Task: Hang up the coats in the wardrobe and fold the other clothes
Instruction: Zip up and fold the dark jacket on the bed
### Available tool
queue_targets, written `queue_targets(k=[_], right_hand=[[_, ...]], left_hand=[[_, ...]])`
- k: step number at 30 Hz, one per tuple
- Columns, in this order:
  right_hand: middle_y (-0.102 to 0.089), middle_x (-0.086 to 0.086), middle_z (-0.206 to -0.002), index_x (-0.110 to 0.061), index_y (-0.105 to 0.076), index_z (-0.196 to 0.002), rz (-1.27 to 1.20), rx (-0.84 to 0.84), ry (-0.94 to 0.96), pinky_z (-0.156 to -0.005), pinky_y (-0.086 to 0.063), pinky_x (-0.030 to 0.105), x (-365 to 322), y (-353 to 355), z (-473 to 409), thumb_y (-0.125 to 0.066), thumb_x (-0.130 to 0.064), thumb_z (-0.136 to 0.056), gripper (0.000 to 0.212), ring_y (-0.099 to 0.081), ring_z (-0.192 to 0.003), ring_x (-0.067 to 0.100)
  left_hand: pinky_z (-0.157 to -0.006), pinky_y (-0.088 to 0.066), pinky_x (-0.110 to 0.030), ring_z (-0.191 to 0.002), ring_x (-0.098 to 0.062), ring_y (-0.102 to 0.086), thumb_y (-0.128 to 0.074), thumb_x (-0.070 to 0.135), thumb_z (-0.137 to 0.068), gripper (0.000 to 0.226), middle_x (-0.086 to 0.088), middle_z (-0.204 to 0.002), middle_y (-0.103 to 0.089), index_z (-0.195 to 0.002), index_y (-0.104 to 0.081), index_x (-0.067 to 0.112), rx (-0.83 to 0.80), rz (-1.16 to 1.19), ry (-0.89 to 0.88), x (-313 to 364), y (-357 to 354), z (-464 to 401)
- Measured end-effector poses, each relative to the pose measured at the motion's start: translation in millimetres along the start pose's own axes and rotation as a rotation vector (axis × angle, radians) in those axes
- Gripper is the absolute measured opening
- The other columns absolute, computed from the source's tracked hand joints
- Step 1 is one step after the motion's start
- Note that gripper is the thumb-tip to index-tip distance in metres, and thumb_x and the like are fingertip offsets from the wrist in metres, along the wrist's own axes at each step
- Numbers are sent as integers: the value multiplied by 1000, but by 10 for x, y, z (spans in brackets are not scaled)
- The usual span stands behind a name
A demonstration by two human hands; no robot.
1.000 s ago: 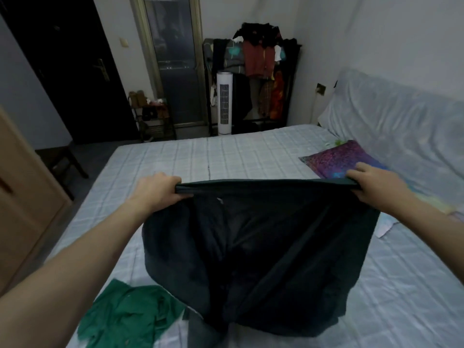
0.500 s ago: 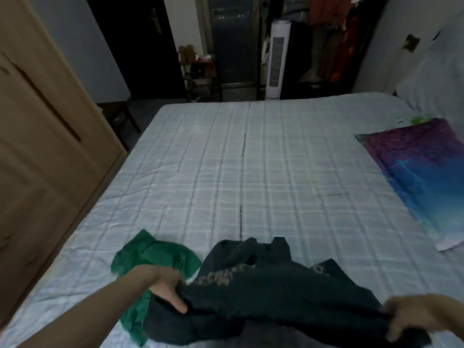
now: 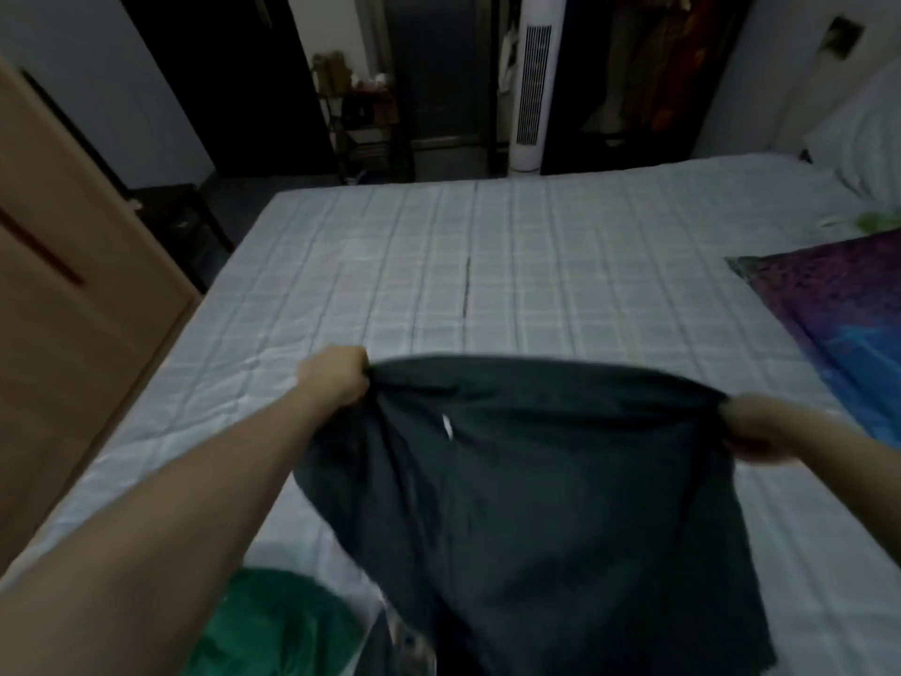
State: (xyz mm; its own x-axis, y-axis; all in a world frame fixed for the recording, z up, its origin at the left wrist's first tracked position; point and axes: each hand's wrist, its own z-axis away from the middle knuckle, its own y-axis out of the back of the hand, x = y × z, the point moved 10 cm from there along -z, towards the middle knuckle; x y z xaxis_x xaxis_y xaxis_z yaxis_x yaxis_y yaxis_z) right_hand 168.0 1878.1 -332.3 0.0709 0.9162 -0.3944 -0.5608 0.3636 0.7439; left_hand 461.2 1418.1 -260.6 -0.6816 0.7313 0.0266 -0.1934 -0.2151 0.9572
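Left hand (image 3: 336,375) and right hand (image 3: 760,429) each grip a top corner of the dark green cloth garment (image 3: 536,505), frame centre; keep that edge taut, lower it flat onto the checked bed (image 3: 487,265).

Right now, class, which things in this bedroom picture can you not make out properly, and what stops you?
- Dark garment: lower edge cut off by the head view's bottom edge; type unclear.
- Green cloth: partly hidden by the left forearm and the garment.
- Right hand: motion-blurred, fingers indistinct.
- Shelf items: too small and dim.
- Purple pillow: cut off at the right edge.
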Motion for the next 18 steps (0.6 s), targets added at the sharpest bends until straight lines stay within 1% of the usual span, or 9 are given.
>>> queue_targets(k=[2, 3, 4, 6, 8, 11, 13, 16, 18], right_hand=[[-61, 19, -118, -14, -59, -93, -423, 125, 136, -79, -53, 40, -915, 327, -327, -57, -11, -91, 4, -56, -82, 23], [-56, 13, -125, -14, -55, -113, -603, 150, 241, -82, -52, 40, -1381, 378, -436, -56, -10, -92, 22, -57, -90, 23], [-48, 7, -134, -19, -36, -140, -743, 129, 318, -87, -50, 40, -1715, 261, -490, -54, -9, -91, 53, -55, -102, 23], [-30, 0, -151, -30, 6, -153, -581, 198, 527, -105, -38, 36, -2150, -67, -337, -53, -4, -89, 91, -42, -126, 20], [-25, 6, -156, -20, -3, -155, -334, 289, 745, -116, -24, 29, -2142, -516, -232, -49, 6, -84, 88, -32, -138, 20], [-41, 14, -140, -9, -38, -144, -113, 277, 734, -109, -25, 21, -1395, -1383, -124, -47, 8, -78, 68, -40, -130, 30], [-42, 9, -136, -17, -44, -138, 36, 101, 637, -105, -34, 28, -791, -1984, -117, -48, -1, -76, 64, -44, -125, 28], [-41, -7, -132, -35, -36, -138, 299, -182, 559, -100, -42, 29, -83, -2748, -43, -36, -24, -76, 63, -48, -122, 18], [-44, -9, -126, -31, -43, -133, 277, -123, 564, -92, -45, 31, -42, -2826, -11, -36, -24, -79, 54, -51, -114, 16]], left_hand=[[-96, -37, -40, -117, -34, -53, -62, 18, -79, 51, -16, -124, -59, -128, -49, 23, 333, 185, 72, 262, 870, -561], [-104, -30, -42, -127, -35, -45, -65, 20, -78, 68, -17, -136, -50, -141, -37, 22, 444, 249, 41, 439, 1104, -725], [-111, -22, -46, -136, -35, -34, -68, 24, -78, 85, -18, -149, -36, -150, -23, 22, 507, 319, -8, 630, 1170, -784], [-117, -18, -50, -142, -35, -22, -68, 24, -77, 96, -15, -160, -12, -154, -12, 21, 655, 342, -210, 1027, 1042, -725], [-114, -25, -51, -140, -35, -28, -64, 18, -77, 84, -13, -159, -15, -152, -24, 19, 758, 308, -426, 1292, 644, -473], [-103, -37, -47, -129, -30, -41, -63, 12, -78, 58, -9, -145, -35, -134, -47, 19, 625, 302, -647, 1305, -523, 75], [-96, -39, -41, -118, -24, -48, -59, 20, -83, 43, -1, -134, -41, -125, -48, 24, 432, 245, -669, 1095, -1378, 355], [-99, -37, -35, -119, -17, -50, -56, 44, -84, 44, 7, -136, -40, -126, -47, 32, 196, 274, -544, 610, -2375, 600], [-100, -40, -36, -128, -11, -40, -58, 60, -81, 61, 8, -146, -34, -133, -44, 33, 105, 364, -390, 333, -2701, 660]])
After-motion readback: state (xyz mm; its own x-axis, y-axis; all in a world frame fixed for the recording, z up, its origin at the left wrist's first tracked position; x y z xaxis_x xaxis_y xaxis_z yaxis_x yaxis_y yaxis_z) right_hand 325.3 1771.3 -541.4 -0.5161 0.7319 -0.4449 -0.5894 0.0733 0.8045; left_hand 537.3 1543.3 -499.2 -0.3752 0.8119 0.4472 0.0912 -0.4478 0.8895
